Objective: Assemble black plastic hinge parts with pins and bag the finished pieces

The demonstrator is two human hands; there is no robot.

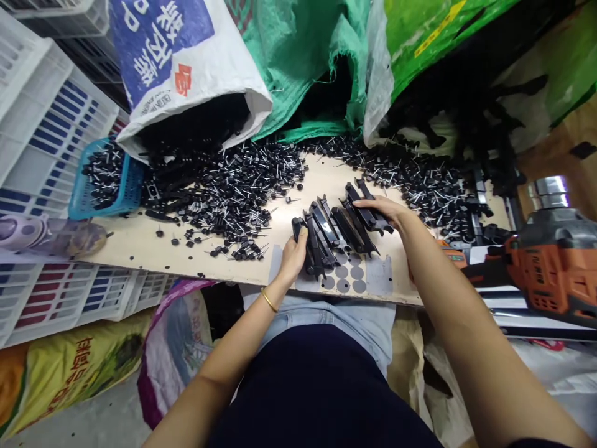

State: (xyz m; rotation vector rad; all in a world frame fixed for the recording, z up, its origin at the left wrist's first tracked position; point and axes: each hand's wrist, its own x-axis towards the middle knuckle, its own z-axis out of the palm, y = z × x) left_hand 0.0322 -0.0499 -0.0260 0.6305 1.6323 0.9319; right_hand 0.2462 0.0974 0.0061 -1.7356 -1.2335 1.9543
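Observation:
A row of long black plastic parts (329, 224) with forked ends lies side by side on the worktable in front of me. My left hand (293, 255) is closed at the left end of the row, its thumb against the outermost black part (311, 252). At the other end, my right hand (385, 208) grips a black part (361, 205), fingers laid over its top; its thumb is hidden. Beneath the row, near the front edge, a grey sheet with round spots (342, 285) is partly covered.
Heaps of small black pieces with metal pins (237, 193) spread behind and left, with another heap (433, 186) on the right. A blue basket (133, 186) stands left. Open sacks (252, 106) line the back. An orange power tool (555, 267) sits right.

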